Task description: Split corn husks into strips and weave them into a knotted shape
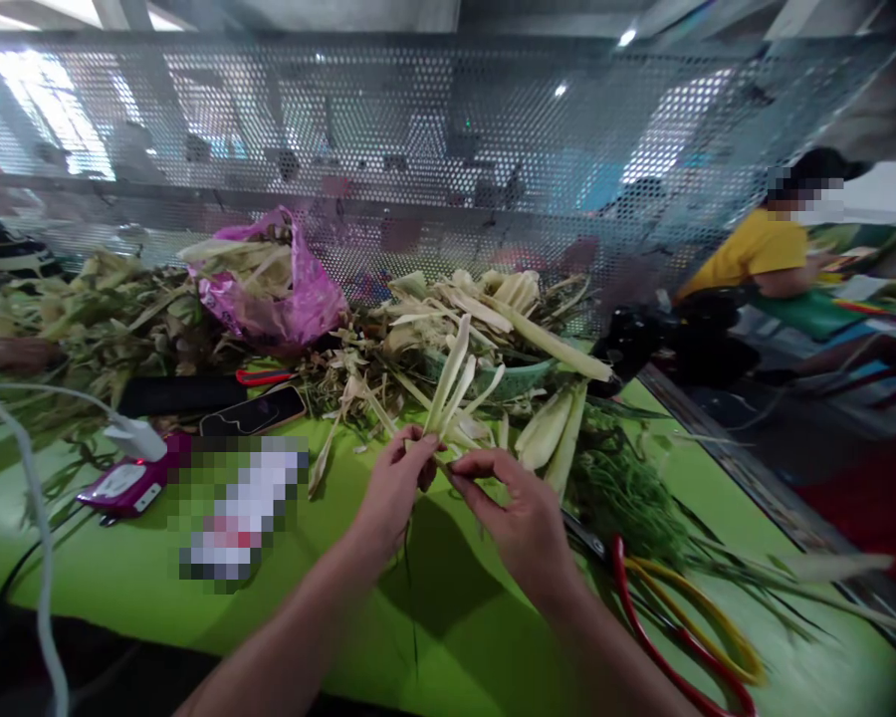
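My left hand (399, 483) is closed around the base of a small bunch of pale corn husk strips (452, 383), which fan upward from its fingers. Close beside it, my right hand (515, 513) has thumb and forefinger pinched at the base of the bunch, on a thin strand I cannot make out well. A dark, thin strand (409, 558) hangs below the left hand. Large scissors (618, 563) with red and yellow handles lie right of my right hand. Broad pale husks (549, 433) rest just beyond it.
Husks heap over a green basket (527, 376) and in a pink plastic bag (306, 294). A purple power strip (130, 488) with a white cable, and a phone (258, 410), lie left on the green table (329, 607). Perforated metal screen (418, 129) behind; another person (769, 244) sits right.
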### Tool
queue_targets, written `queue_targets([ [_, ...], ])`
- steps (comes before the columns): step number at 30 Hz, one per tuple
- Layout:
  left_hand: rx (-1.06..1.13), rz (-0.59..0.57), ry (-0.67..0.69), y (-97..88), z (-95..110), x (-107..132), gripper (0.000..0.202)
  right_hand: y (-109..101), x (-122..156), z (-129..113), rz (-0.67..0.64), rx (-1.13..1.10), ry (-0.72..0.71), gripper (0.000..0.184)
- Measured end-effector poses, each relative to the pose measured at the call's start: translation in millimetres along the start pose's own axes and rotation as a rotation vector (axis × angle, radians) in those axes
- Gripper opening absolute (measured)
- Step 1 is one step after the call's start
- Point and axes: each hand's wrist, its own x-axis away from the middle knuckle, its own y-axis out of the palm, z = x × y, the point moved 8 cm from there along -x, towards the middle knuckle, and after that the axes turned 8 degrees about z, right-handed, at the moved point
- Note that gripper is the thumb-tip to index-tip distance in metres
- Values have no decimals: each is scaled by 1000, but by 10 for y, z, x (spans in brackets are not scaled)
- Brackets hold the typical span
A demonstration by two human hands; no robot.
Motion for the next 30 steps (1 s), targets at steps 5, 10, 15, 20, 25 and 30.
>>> queue_targets([
  [5,74,-60,-109,64,-54,31,24,1,-37,225,16,-275,322,26],
  [10,-33,-123,-168,116,-136,59,22,-172,-82,217,125,-197,236,20],
  [15,-182,-116,-95,83,-111,22,23,-209,-62,-44,97,34,-59,11],
  [20,-429,-174,82,117,-67,5,15,-96,-53,-83,-29,46,-112,8],
  [25,-473,-311,132,242,-19,102,11,-105,-72,14,12,81,-35,8],
  [30,-411,-395,133,301,38,201,22,-193,-76,48,143,18,27,16],
])
